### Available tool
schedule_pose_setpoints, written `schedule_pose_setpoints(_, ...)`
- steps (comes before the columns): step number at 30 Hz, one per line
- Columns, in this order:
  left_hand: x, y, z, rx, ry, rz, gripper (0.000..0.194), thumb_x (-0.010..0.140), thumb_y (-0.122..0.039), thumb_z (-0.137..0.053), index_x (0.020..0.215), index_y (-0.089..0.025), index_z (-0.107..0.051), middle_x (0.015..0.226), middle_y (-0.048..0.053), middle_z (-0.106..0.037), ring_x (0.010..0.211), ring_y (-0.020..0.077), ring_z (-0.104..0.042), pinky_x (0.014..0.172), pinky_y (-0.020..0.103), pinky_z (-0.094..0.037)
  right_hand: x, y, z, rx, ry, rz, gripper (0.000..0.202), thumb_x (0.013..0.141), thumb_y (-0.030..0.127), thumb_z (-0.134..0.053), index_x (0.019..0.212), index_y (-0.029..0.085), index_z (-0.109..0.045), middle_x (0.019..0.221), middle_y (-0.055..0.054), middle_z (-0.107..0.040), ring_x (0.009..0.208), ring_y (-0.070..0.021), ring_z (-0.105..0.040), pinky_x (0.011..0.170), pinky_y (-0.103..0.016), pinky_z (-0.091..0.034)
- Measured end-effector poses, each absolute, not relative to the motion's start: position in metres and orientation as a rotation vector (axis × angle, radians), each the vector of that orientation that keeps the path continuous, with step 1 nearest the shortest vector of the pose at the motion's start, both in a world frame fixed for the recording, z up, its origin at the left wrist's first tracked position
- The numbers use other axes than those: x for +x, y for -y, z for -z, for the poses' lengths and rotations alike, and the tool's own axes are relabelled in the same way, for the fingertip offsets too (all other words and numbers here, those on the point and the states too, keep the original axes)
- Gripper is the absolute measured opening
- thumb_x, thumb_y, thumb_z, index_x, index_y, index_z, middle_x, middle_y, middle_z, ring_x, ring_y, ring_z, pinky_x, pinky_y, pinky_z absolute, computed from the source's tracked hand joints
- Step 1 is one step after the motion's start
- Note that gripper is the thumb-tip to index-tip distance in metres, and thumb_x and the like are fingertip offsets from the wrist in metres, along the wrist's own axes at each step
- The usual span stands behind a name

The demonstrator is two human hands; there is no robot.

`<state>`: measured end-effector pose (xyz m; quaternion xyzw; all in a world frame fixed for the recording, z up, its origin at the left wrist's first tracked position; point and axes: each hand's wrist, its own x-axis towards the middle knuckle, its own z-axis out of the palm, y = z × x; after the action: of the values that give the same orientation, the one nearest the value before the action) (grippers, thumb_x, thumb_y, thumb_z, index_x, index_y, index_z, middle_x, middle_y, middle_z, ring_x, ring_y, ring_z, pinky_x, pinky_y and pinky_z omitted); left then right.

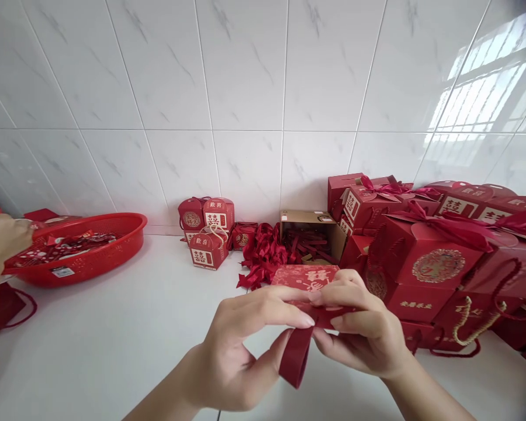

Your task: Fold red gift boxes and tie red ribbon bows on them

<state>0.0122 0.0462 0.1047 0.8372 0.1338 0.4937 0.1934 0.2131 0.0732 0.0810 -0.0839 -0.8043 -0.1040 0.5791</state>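
A red gift box (pixel 304 276) printed with pale gold characters is held up over the white table. My left hand (pixel 249 345) is closed, its fingertips pinching a dark red ribbon strap (pixel 296 358) at the near edge of this box. The strap bends down into a loop. My right hand (pixel 363 324) is wrapped round the right part of the box, with thumb and fingers near the point where the strap meets it. Both hands hide much of the box, so its full shape is unclear.
Stacked red gift boxes (pixel 438 269) with bows and cord handles crowd the right. Toward the wall are small boxes (pixel 208 248), a ribbon pile (pixel 267 254) and a cardboard carton (pixel 313 217) of straps. Another person's hand (pixel 4 237) is over a red basket (pixel 105 260) of packets.
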Motion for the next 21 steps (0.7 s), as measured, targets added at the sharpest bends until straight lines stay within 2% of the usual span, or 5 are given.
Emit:
schedule_pose_setpoints(3,0.0132,-0.0484,-0.1068,2.428,-0.277,-1.439,0.045,0.075,0.007,-0.054,0.110,-0.018,-0.063,0.102,0.011,-0.075,0.097,0.0231,-0.071,0.083,0.034,-0.055,0.2135,-0.0719,-0.0809,-0.205,1.846,0.283,0.016,0.089,0.015,-0.061,0.090,0.022,-0.046,0.089,-0.005,-0.070,0.069,-0.0141,-0.069,0.068,-0.034,-0.052)
schedule_pose_setpoints(7,0.0130,-0.0495,-0.1084,2.558,-0.324,-1.503,0.041,0.075,0.006,-0.056,0.107,-0.018,-0.063,0.088,0.005,-0.076,0.084,0.0175,-0.072,0.079,0.031,-0.043,0.2126,-0.0700,-0.0809,-0.210,1.862,0.251,0.021,0.086,0.010,-0.062,0.089,0.021,-0.045,0.094,-0.006,-0.073,0.075,-0.0141,-0.071,0.072,-0.033,-0.048)
schedule_pose_setpoints(10,0.0125,-0.0497,-0.1061,2.597,-0.361,-1.532,0.044,0.076,0.008,-0.055,0.110,-0.020,-0.063,0.082,0.002,-0.075,0.082,0.0159,-0.070,0.078,0.032,-0.039,0.2122,-0.0682,-0.0816,-0.253,1.866,0.246,0.023,0.085,0.008,-0.062,0.085,0.021,-0.043,0.096,-0.005,-0.076,0.074,-0.0128,-0.072,0.076,-0.034,-0.042)
schedule_pose_setpoints(14,0.0110,-0.0518,-0.1033,2.594,-0.371,-1.504,0.049,0.078,0.008,-0.056,0.117,-0.021,-0.061,0.086,0.002,-0.075,0.080,0.0158,-0.069,0.079,0.032,-0.042,0.2107,-0.0680,-0.0819,-0.278,1.850,0.228,0.023,0.085,0.007,-0.062,0.083,0.021,-0.044,0.091,-0.001,-0.077,0.072,-0.0120,-0.071,0.076,-0.035,-0.039)
schedule_pose_setpoints(21,0.0075,-0.0527,-0.1010,2.535,-0.430,-1.484,0.049,0.081,0.005,-0.055,0.120,-0.024,-0.060,0.090,0.004,-0.075,0.077,0.0179,-0.068,0.072,0.032,-0.049,0.2063,-0.0697,-0.0814,-0.275,1.791,0.179,0.019,0.086,0.008,-0.061,0.087,0.020,-0.047,0.077,-0.002,-0.073,0.066,-0.0129,-0.069,0.072,-0.035,-0.042)
